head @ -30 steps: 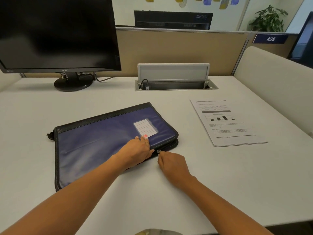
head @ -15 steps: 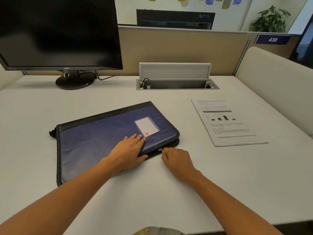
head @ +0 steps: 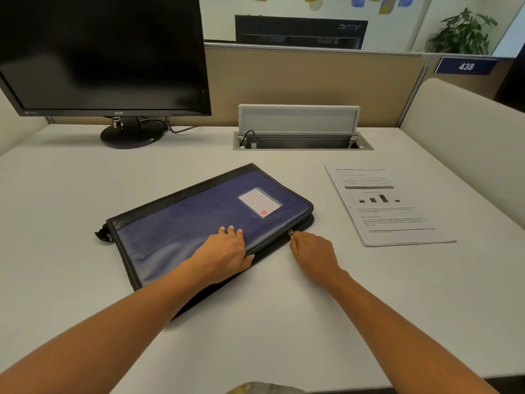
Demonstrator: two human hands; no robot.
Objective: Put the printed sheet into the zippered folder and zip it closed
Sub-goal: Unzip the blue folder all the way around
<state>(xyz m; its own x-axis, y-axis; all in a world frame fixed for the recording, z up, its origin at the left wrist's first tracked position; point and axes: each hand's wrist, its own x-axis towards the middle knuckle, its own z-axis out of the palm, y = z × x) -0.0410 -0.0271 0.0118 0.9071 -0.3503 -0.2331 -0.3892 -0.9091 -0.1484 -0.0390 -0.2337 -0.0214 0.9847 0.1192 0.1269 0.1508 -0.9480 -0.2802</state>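
A dark blue zippered folder (head: 181, 226) with black trim and a lined label lies flat on the white desk (head: 85, 194). My left hand (head: 224, 248) rests flat on its near edge, fingers straight, thumb along the side. My right hand (head: 312, 251) pinches the small metal zipper pull (head: 290, 232) on the folder's near side, close to the right corner. The printed sheet (head: 386, 206), with a table, a bar chart and text, lies on the desk to the right of the folder, apart from both hands.
A black monitor (head: 102, 52) on a round stand is at the back left. An open cable tray (head: 301, 140) with a raised lid is set in the desk behind the folder. A beige partition (head: 312, 83) closes the back, a padded divider (head: 468, 149) the right side.
My left hand slid leftward along the folder's near edge, away from the label. My right hand stayed on the zipper pull, which shifted slightly toward the right corner.
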